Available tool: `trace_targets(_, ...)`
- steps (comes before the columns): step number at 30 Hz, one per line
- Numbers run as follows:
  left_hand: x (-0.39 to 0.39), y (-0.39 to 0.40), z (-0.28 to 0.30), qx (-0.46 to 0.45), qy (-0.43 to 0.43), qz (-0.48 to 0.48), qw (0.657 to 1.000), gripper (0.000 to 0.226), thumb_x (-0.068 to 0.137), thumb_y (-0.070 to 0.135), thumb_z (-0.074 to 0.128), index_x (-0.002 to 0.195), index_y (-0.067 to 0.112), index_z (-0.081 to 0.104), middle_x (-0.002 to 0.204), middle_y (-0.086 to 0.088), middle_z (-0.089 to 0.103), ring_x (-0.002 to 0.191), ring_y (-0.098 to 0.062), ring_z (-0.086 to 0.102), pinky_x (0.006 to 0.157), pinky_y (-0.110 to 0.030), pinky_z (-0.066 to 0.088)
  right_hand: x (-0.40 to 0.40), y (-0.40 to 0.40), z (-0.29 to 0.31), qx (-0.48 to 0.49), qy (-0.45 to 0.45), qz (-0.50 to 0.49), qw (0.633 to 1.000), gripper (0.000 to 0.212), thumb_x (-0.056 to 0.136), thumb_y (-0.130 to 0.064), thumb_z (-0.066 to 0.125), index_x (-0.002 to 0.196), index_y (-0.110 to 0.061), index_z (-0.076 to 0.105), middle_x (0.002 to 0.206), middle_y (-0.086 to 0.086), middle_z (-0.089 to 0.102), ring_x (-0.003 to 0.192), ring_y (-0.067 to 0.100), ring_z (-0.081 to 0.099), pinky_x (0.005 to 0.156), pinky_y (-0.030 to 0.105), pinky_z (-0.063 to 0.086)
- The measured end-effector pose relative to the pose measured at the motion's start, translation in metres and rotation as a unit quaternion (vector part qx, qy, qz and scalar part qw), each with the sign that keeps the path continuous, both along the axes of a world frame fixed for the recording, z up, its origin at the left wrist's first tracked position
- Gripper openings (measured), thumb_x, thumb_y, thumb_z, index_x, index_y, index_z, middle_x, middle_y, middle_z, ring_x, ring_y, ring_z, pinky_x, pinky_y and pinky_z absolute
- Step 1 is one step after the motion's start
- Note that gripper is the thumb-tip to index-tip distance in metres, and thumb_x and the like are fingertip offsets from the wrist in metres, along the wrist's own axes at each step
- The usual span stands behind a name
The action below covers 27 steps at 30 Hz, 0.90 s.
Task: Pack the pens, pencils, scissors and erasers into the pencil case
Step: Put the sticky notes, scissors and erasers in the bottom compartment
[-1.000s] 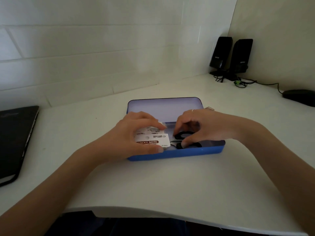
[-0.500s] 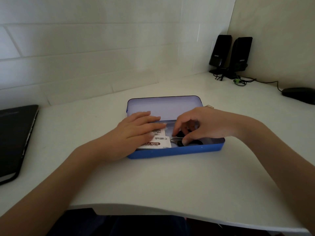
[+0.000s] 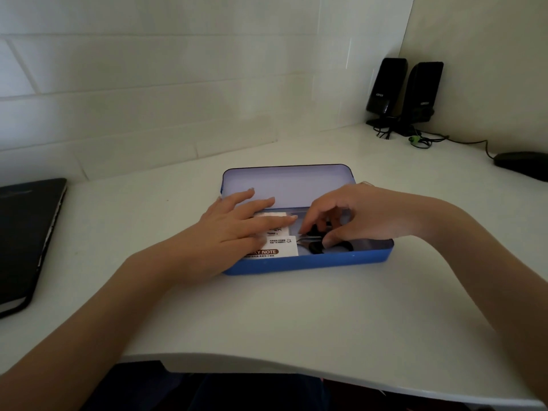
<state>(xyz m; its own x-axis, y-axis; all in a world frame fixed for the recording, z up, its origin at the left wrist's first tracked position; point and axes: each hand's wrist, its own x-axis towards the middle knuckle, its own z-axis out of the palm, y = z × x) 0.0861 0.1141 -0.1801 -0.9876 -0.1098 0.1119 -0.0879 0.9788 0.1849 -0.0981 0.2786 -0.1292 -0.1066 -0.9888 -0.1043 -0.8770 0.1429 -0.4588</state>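
Two speakers far right, laptop left, hands crowding pencil case

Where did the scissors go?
The black-handled scissors lie inside the open blue pencil case, in its middle, right of the white sticky note packs and under the right hand.

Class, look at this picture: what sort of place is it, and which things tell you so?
Probably a home or office computer desk: a closed laptop, two speakers and a mouse sit on it in a corner.
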Motion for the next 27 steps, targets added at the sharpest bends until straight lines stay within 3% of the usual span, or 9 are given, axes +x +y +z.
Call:
trace_targets(3, -0.001, 0.004, 0.005, 0.075, -0.014, 0.026, 0.997, 0.039, 0.075, 0.059, 0.010, 0.111, 0.074, 0.016, 0.146, 0.029, 0.016, 0.141, -0.003, 0.004, 0.118, -0.031, 0.005, 0.004, 0.000, 0.001, -0.005, -0.022, 0.007, 1.000, 0.025, 0.081, -0.017, 0.071, 0.099, -0.034, 0.069, 0.090, -0.008, 0.067, 0.082, 0.003, 0.059, 0.075, 0.010, 0.043)
trace_targets(6, -0.002, 0.005, 0.007, 0.077, -0.005, 0.013, 0.997, 0.039, 0.074, 0.059, 0.013, 0.111, 0.070, 0.022, 0.142, 0.030, 0.020, 0.136, 0.003, 0.010, 0.114, -0.022, 0.006, -0.002, 0.001, 0.004, -0.023, -0.062, -0.002, 0.998, 0.019, 0.081, -0.020, 0.071, 0.097, -0.029, 0.071, 0.085, -0.006, 0.069, 0.080, 0.010, 0.064, 0.070, 0.011, 0.045)
trace_targets(10, -0.001, 0.003, 0.008, 0.103, -0.001, 0.015, 0.995, 0.043, 0.074, 0.060, 0.017, 0.115, 0.066, 0.028, 0.142, 0.031, 0.022, 0.129, 0.007, 0.016, 0.108, -0.019, 0.010, -0.028, 0.001, 0.004, -0.194, -0.045, -0.124, 0.972, 0.014, 0.084, -0.021, 0.066, 0.094, -0.030, 0.070, 0.087, -0.007, 0.068, 0.077, 0.018, 0.063, 0.070, 0.029, 0.049)
trace_targets(12, -0.001, 0.003, 0.008, 0.118, 0.004, 0.022, 0.993, 0.043, 0.073, 0.062, 0.019, 0.115, 0.067, 0.030, 0.144, 0.028, 0.025, 0.130, 0.002, 0.020, 0.110, -0.023, 0.012, -0.046, 0.002, -0.001, -0.237, 0.035, -0.190, 0.952, 0.022, 0.089, -0.016, 0.059, 0.106, -0.029, 0.066, 0.099, -0.003, 0.066, 0.081, 0.015, 0.059, 0.071, 0.025, 0.043)
trace_targets(15, -0.001, 0.004, 0.007, 0.122, 0.009, 0.035, 0.992, 0.045, 0.074, 0.066, 0.022, 0.116, 0.066, 0.036, 0.144, 0.026, 0.030, 0.129, 0.001, 0.023, 0.112, -0.028, 0.015, -0.070, 0.004, -0.019, -0.134, 0.129, -0.248, 0.951, 0.035, 0.093, -0.024, 0.051, 0.126, -0.033, 0.053, 0.126, 0.003, 0.058, 0.099, 0.023, 0.059, 0.087, 0.035, 0.044)
trace_targets(18, 0.000, 0.004, 0.008, 0.126, 0.011, 0.042, 0.991, 0.050, 0.071, 0.069, 0.029, 0.118, 0.061, 0.044, 0.143, 0.026, 0.033, 0.128, 0.003, 0.023, 0.110, -0.026, 0.018, -0.074, 0.004, -0.032, -0.034, 0.110, -0.280, 0.953, 0.039, 0.091, -0.038, 0.045, 0.129, -0.033, 0.051, 0.131, 0.005, 0.056, 0.115, 0.030, 0.052, 0.098, 0.046, 0.042)
trace_targets(20, 0.001, 0.005, 0.008, 0.137, 0.015, 0.044, 0.989, 0.049, 0.071, 0.069, 0.032, 0.117, 0.061, 0.045, 0.141, 0.027, 0.034, 0.127, 0.004, 0.024, 0.108, -0.024, 0.019, -0.074, 0.002, -0.034, -0.048, 0.100, -0.290, 0.950, 0.036, 0.090, -0.038, 0.049, 0.123, -0.027, 0.056, 0.123, 0.006, 0.060, 0.111, 0.028, 0.053, 0.093, 0.040, 0.044)
trace_targets(25, 0.001, 0.008, 0.011, 0.147, 0.019, 0.048, 0.988, 0.045, 0.070, 0.070, 0.032, 0.113, 0.065, 0.044, 0.124, 0.040, 0.033, 0.125, 0.006, 0.026, 0.105, -0.023, 0.021, -0.070, 0.002, -0.028, -0.132, 0.053, -0.288, 0.947, 0.019, 0.085, -0.027, 0.064, 0.100, -0.017, 0.067, 0.091, 0.007, 0.062, 0.073, 0.017, 0.054, 0.056, 0.025, 0.042)
trace_targets(27, 0.001, 0.009, 0.012, 0.147, 0.023, 0.050, 0.988, 0.043, 0.069, 0.070, 0.032, 0.110, 0.066, 0.044, 0.118, 0.044, 0.031, 0.121, 0.008, 0.028, 0.104, -0.024, 0.022, -0.069, 0.001, -0.028, -0.162, 0.042, -0.302, 0.938, 0.016, 0.083, -0.024, 0.065, 0.096, -0.016, 0.069, 0.089, 0.007, 0.063, 0.066, 0.011, 0.053, 0.053, 0.022, 0.042)
